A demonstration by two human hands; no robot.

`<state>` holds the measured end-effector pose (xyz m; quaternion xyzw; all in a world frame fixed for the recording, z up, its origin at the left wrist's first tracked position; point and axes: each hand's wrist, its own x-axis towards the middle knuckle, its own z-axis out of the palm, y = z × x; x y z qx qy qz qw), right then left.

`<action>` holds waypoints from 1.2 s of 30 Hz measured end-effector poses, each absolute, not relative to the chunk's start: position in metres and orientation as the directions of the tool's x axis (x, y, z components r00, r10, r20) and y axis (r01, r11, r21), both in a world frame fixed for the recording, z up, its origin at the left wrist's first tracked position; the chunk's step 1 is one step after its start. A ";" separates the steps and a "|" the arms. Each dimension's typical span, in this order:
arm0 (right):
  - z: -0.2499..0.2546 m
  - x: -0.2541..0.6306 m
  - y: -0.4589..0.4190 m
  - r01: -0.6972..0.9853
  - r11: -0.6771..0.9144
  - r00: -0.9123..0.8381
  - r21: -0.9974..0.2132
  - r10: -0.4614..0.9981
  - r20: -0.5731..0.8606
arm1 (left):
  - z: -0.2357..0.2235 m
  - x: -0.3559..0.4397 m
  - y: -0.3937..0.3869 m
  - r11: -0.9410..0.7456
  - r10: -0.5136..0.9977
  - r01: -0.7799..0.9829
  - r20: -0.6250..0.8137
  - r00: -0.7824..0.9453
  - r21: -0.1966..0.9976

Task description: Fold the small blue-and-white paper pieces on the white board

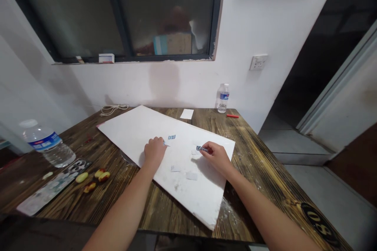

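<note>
A large white foam board [188, 200] lies at an angle on the wooden table [182, 219]. My left hand [154, 153] is curled on the board, its fingertips over a small blue-edged paper piece [165, 144]; I cannot tell if it grips the piece. My right hand [215, 157] pinches a blue-and-white printed strip [201, 148] between finger and thumb. A similar strip [172, 137] lies on the board between my hands. Small white paper scraps [175, 168] [191, 176] lie below them.
A white paper sheet [186, 114] and a red marker [232, 116] lie beyond the board, near a standing water bottle [223, 98]. On the left are a bottle on its side [47, 143], red-and-yellow fruit pieces [100, 174], a printed sheet [53, 186] and a coiled cord [113, 110].
</note>
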<state>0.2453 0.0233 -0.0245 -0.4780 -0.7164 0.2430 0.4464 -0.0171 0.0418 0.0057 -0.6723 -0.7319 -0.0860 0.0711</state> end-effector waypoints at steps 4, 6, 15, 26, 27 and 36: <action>-0.025 0.245 0.024 0.482 0.413 -0.143 -0.773 0.907 0.396 | 0.000 -0.018 0.044 0.068 0.984 0.998 0.165 -0.069 0.010; -0.026 0.246 0.024 0.483 0.414 -0.150 -0.771 0.907 0.393 | -0.002 -0.019 0.045 0.049 0.984 0.999 0.174 -0.049 0.005; -0.023 0.245 0.023 0.493 0.420 -0.151 -0.762 0.904 0.400 | 0.002 -0.019 0.045 0.081 0.969 0.995 0.231 -0.092 0.055; -0.023 0.245 0.023 0.487 0.423 -0.149 -0.764 0.902 0.405 | 0.002 -0.012 0.048 -0.156 0.786 0.771 0.550 -0.282 0.617; -0.023 0.245 0.023 0.486 0.422 -0.148 -0.765 0.903 0.404 | 0.000 -0.011 0.049 -0.204 0.771 0.747 0.574 -0.276 0.633; -0.024 0.243 0.025 0.361 0.421 -0.150 -0.832 0.907 0.393 | -0.005 0.015 0.040 -0.297 0.888 0.493 0.426 -0.173 0.818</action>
